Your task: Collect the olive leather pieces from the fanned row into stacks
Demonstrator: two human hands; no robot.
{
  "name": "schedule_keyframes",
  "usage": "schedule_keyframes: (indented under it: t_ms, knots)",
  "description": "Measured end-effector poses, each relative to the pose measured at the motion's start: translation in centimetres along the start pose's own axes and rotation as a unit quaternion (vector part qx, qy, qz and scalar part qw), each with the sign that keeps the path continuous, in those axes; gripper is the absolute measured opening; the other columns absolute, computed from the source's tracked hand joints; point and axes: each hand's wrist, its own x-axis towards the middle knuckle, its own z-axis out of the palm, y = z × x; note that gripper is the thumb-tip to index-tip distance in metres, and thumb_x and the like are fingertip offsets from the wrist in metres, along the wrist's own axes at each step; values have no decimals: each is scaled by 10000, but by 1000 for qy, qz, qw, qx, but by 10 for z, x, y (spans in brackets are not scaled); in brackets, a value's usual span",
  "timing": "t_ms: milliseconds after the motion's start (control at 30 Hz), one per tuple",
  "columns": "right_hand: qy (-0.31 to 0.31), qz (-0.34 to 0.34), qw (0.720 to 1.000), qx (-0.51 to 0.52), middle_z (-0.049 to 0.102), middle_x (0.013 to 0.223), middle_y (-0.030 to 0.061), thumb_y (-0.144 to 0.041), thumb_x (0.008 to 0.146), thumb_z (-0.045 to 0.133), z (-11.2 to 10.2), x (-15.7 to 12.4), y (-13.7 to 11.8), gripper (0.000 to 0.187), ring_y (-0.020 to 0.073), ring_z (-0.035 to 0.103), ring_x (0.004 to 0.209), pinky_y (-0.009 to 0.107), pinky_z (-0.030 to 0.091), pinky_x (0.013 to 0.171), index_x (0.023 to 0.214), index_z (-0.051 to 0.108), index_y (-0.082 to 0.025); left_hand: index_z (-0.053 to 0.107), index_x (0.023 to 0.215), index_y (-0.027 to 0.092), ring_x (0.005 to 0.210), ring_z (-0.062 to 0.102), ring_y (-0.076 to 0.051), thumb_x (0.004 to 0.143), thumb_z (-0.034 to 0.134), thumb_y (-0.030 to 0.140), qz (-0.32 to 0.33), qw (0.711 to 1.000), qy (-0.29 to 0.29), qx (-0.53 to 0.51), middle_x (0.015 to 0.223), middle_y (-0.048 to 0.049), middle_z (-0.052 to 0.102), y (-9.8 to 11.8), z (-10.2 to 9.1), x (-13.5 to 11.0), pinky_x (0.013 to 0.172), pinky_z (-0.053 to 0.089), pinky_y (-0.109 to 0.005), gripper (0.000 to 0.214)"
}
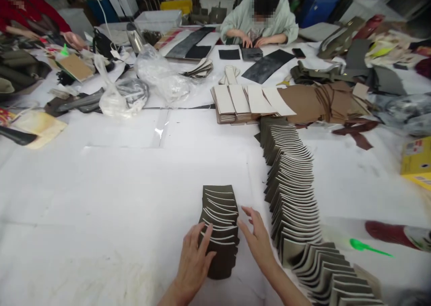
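A short overlapping stack of dark olive leather-like pieces with pale edges lies on the white table in front of me. My left hand rests against its left side, fingers spread, fingertips touching the upper faces. Just off the right edge is my right hand, its thumb and fingers apart with nothing between them. To the right, a long row of similar olive pieces stands fanned out, running from the middle of the table towards me. Whether the right fingertips touch the stack I cannot tell.
Brown and white cut panels lie beyond the long row. Plastic bags sit further left. A green spoon-like tool and a red bottle-like object lie at right, below a yellow box. Across the table, a person handles black pieces.
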Motion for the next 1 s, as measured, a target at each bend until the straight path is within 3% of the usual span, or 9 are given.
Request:
schedule_keyframes:
  t_ms: [67, 133, 267, 433, 567, 633, 700, 767, 1000]
  knots:
    - [-15, -31, 999, -30, 557, 1192, 67, -454, 853, 576, -6, -19, -2, 345, 265, 480, 1155, 439, 349, 1037, 1129, 581, -247, 395, 1401, 230, 1250, 410, -285, 822, 563, 76, 65, 997, -12, 30, 1344, -114, 470, 5, -4, -4, 1015, 400, -454, 622]
    - [-19, -46, 997, -52, 567, 1151, 67, -431, 873, 551, -7, -37, -1, 286, 268, 494, 1120, 450, 376, 1004, 1094, 592, -253, 438, 1369, 219, 1224, 429, -292, 808, 598, 87, 78, 996, -17, 43, 1315, -111, 505, 8, -5, -8, 993, 401, -453, 599]
    - [-14, -54, 995, -81, 573, 1122, 69, -410, 899, 500, -5, -59, 5, 250, 269, 504, 1093, 460, 399, 970, 1073, 587, -252, 474, 1326, 222, 1218, 439, -301, 795, 673, 182, 62, 997, -9, 54, 1299, -100, 531, 11, 2, -15, 1002, 366, -471, 568]
    - [-9, -55, 993, -102, 582, 1103, 67, -398, 901, 482, -10, -65, 7, 240, 267, 516, 1075, 465, 409, 959, 1052, 594, -249, 505, 1212, 156, 1156, 470, -301, 676, 689, 45, 13, 996, -26, 82, 1217, -99, 553, 20, 7, -15, 984, 376, -492, 577]
    - [-16, -60, 992, -111, 589, 1096, 62, -390, 909, 466, -14, -62, 1, 230, 256, 523, 1060, 450, 422, 942, 1037, 595, -250, 558, 1011, 151, 976, 529, -266, 656, 650, 17, -4, 995, -81, 60, 1013, -62, 591, 29, 3, -6, 912, 413, -471, 391]
    - [-24, -64, 991, -114, 593, 1092, 58, -390, 911, 465, -15, -59, -3, 227, 251, 523, 1058, 437, 425, 935, 1034, 596, -253, 531, 1132, 139, 961, 527, -263, 661, 645, 19, 3, 993, -102, 56, 1014, -67, 599, 31, 0, -1, 915, 402, -474, 500]
    - [-30, -66, 990, -119, 597, 1084, 56, -389, 910, 465, -15, -56, -5, 224, 250, 525, 1051, 431, 426, 928, 1026, 600, -253, 390, 1343, 125, 1015, 510, -275, 658, 652, 20, 2, 992, -107, 64, 1090, -93, 594, 32, -3, 3, 936, 384, -477, 741]
    - [-33, -64, 990, -125, 602, 1072, 57, -387, 908, 464, -15, -54, -6, 222, 251, 529, 1036, 430, 429, 917, 1013, 604, -250, 290, 1424, 129, 1035, 500, -280, 664, 659, 30, -11, 991, -108, 77, 1114, -104, 586, 33, -3, 6, 934, 382, -468, 852]
    - [-43, -65, 988, -131, 612, 1040, 49, -386, 913, 460, -16, -44, -10, 216, 248, 535, 1018, 414, 434, 890, 992, 610, -253, 472, 1291, 168, 1022, 512, -298, 653, 676, 38, -44, 990, -78, 107, 1121, -104, 564, 37, -2, 7, 876, 432, -456, 682]
